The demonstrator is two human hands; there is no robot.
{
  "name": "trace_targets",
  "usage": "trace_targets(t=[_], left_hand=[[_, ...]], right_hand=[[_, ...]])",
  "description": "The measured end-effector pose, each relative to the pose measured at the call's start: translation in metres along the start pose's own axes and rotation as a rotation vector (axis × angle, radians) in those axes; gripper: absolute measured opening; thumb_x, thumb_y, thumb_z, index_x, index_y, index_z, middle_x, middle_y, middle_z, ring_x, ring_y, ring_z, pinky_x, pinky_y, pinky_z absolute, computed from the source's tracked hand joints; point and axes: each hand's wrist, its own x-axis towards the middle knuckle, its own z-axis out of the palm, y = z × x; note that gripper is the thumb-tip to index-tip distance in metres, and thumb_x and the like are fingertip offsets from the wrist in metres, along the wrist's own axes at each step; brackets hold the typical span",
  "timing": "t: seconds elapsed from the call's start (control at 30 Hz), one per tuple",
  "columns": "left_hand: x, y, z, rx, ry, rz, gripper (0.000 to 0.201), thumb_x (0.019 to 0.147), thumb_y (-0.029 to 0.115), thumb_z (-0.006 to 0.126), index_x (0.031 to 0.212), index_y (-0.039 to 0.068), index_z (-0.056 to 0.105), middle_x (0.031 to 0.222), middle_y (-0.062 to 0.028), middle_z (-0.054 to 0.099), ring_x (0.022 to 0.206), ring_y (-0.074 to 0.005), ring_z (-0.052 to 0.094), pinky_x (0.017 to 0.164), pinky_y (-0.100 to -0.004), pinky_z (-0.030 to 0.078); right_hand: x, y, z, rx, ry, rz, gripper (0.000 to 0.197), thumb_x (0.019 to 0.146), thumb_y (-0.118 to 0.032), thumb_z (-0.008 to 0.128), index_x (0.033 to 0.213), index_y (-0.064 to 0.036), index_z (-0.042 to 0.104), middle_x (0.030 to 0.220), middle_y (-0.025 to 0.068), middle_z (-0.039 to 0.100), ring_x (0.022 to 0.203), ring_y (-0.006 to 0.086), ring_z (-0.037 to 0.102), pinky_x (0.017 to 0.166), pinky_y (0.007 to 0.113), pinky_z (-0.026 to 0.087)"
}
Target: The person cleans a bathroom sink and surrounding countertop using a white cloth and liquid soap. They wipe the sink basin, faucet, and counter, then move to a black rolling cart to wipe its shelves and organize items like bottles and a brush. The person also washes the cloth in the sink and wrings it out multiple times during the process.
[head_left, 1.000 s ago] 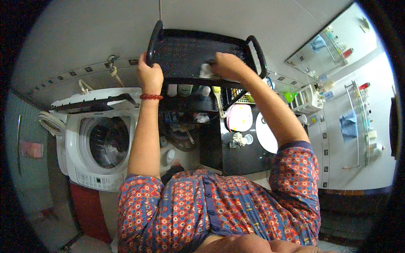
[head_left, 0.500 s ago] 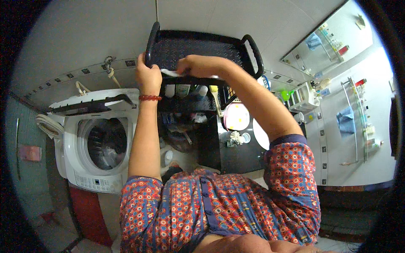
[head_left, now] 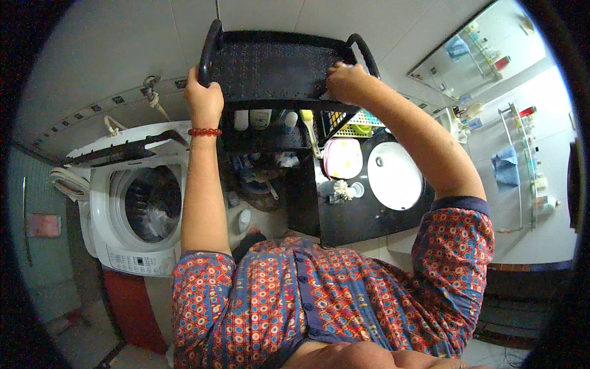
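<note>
A black rack [head_left: 276, 67] with a perforated top tray and raised side handles stands before me. My left hand [head_left: 204, 101], a red bead bracelet at its wrist, is closed around the rack's left handle [head_left: 212, 52]. On the right part of the top tray, my right hand [head_left: 351, 83] is closed and pressed down. A pale edge of cloth shows beneath its fingers, mostly hidden. On the shelf below stand several bottles [head_left: 260, 119] and a yellow-headed brush [head_left: 308, 126].
An open washing machine [head_left: 153, 209] stands at the left. To the right, a black counter [head_left: 344, 221] bears a white basin [head_left: 396, 175], a pink-edged container [head_left: 343, 158] and a white flower-shaped item [head_left: 342, 189]. A glass wall shelf [head_left: 522, 166] and mirror [head_left: 473, 52] are farther right.
My right hand has moved to the right across the top tray, from near the left handle toward the right handle. My left hand stays on the left handle.
</note>
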Motion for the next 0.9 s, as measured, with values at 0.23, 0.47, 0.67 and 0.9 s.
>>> trace_targets(t=[0.23,0.47,0.67,0.9], left_hand=[[-0.003,0.001,0.003,0.002,-0.029,-0.018,0.036,0.075,-0.002,0.052,0.11,0.001,0.056,0.101,-0.0211,0.064,0.094,-0.0363,0.063,0.084,-0.0403,0.048],[-0.004,-0.003,0.0,-0.015,-0.002,0.037,0.036,0.076,-0.004,0.051,0.111,0.0,0.055,0.1,-0.0169,0.065,0.092,-0.0302,0.063,0.083,-0.0361,0.047],[-0.001,-0.012,-0.005,-0.048,0.041,-0.005,0.037,0.076,-0.002,0.053,0.113,0.002,0.055,0.102,-0.0214,0.064,0.094,-0.0348,0.063,0.084,-0.0389,0.048],[-0.005,0.001,0.001,-0.009,0.022,-0.032,0.035,0.076,0.0,0.053,0.111,0.001,0.056,0.105,-0.0193,0.064,0.099,-0.0351,0.062,0.086,-0.039,0.047]], right_hand=[[0.088,0.037,0.041,0.045,0.187,0.234,0.024,0.085,-0.018,0.058,0.105,-0.0097,0.068,0.108,0.0156,0.064,0.104,0.0291,0.061,0.081,0.037,0.053],[0.146,-0.066,-0.044,0.683,0.527,0.112,0.023,0.077,-0.012,0.061,0.098,-0.0064,0.067,0.117,0.0201,0.055,0.101,0.0389,0.059,0.084,0.043,0.051],[0.104,-0.096,-0.074,0.965,0.395,-0.525,0.028,0.081,-0.009,0.058,0.108,-0.006,0.065,0.109,0.0181,0.058,0.101,0.0333,0.056,0.089,0.038,0.044],[0.051,0.004,-0.002,0.432,0.338,0.074,0.029,0.078,-0.008,0.063,0.106,-0.0108,0.068,0.083,0.0166,0.067,0.073,0.0262,0.064,0.065,0.039,0.05]])
